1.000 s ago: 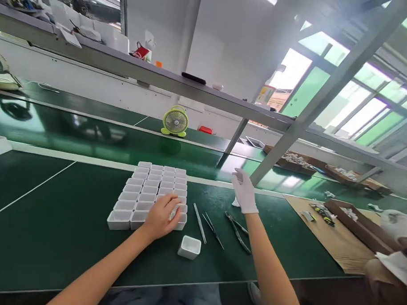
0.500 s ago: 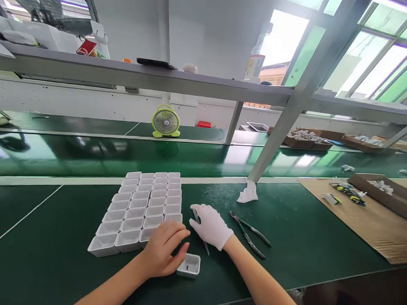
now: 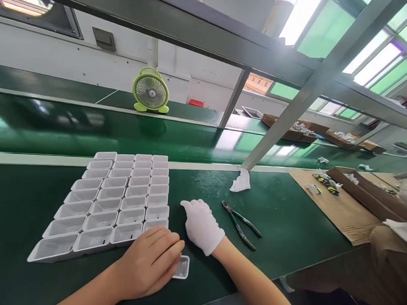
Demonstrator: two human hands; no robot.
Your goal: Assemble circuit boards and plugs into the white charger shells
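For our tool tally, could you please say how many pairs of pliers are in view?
1: the pliers lie on the green tabletop, right of the gloved right hand; others could be hidden behind it or the left hand.

Right hand: gloved in plain white!
Boxes beyond left hand: white too, a whole pale grid
Table beneath both hands: deep green
Pliers right of right hand: dark, streaked green
Fan far beyond left hand: bright lime, grey centre
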